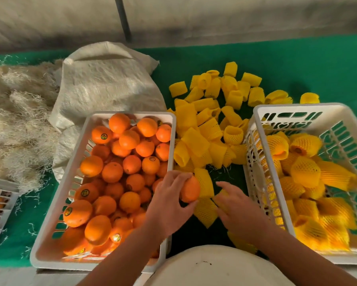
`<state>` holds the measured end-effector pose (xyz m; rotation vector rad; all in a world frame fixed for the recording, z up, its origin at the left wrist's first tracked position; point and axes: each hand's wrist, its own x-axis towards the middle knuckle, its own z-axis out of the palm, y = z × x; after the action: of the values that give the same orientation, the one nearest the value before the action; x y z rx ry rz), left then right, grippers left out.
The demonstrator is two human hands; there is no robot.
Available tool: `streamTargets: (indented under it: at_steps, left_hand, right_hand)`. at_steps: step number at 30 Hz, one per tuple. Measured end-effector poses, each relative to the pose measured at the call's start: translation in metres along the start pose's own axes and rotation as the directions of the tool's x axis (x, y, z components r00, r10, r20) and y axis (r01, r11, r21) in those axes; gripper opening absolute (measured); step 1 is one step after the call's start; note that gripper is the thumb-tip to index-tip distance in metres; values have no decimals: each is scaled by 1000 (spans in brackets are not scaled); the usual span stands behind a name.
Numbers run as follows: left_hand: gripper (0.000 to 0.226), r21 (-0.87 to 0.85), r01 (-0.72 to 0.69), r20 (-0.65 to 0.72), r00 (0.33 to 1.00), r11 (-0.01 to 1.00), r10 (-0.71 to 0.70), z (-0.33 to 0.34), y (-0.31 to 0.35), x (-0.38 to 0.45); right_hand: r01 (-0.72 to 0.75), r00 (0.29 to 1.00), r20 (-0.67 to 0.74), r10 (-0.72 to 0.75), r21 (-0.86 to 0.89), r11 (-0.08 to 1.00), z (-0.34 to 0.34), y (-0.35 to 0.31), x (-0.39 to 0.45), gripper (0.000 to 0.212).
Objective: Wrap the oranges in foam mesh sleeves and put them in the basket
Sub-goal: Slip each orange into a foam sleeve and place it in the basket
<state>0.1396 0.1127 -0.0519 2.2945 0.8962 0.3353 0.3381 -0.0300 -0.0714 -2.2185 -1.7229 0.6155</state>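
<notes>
Head view: a green cloth covers the bench, with pale fibre scraps strewn over it; a grey wall and a dark pole stand beyond. The left hand has its grip clamped on an orange, held over the right rim of the white crate of oranges. The right hand pinches a yellow foam mesh sleeve just right of that orange. Farther right sits the basket of wrapped oranges; loose sleeves lie beyond both hands, and a white woven sack beyond the crate
</notes>
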Motion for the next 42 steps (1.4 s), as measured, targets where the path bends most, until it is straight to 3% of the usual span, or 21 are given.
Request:
streamTargets:
  at_steps: [3,7,9,11,14,18,21,26,30,36,39,42]
  left_hand:
    - [71,200,-68,24,998,978,64,16,-1,-2]
    - [74,368,-136,-8,989,920,150,22,-4,2]
    - [73,398,-142,22,989,906,146,23,-6,1]
    - [72,407,-148,58,989,901,136,24,-8,1]
    - [72,443,-203,113,979,873,170,24,-6,2]
    - [76,422,-347,216,936,838,279,21,-4,3]
    - [84,396,-393,295,910,830,290,18,-1,3]
    - [95,428,-454,446,858,781,254,15,3,6]
    - [101,402,-406,497,849,821,177,17,6,2]
    - [105,525,-248,569,813,814,-120,29,27,8]
    - [91,448,7,553,784,894,-283,27,39,14]
    - [69,188,352,558,730,917,-395,17,41,23]
  right_hand:
    - [18,926,369,78,-250,968,18,-6,30,37]
    - [-9,831,515,212,-368,930,30,-3,60,63]
    - [-48,838,495,229,-352,935,29,-3,66,68]
    - [-75,894,406,191,-284,956,26,-4,66,63]
    - [-48,984,164,71,-137,989,17,-6,52,36]
    - [80,995,-52,-91,-182,980,3,-4,29,6]
    - [-48,996,-79,42,-75,996,2,-7,21,19]
    - [-72,997,-15,72,-15,997,10,-9,19,16]
    - [-85,996,36,86,-6,996,11,-10,21,51]
    - [-40,999,32,40,5,999,13,-15,24,60]
    - [-80,996,45,80,-9,997,14,-12,21,61]
    - [-174,985,-20,174,-12,985,4,0,18,40]
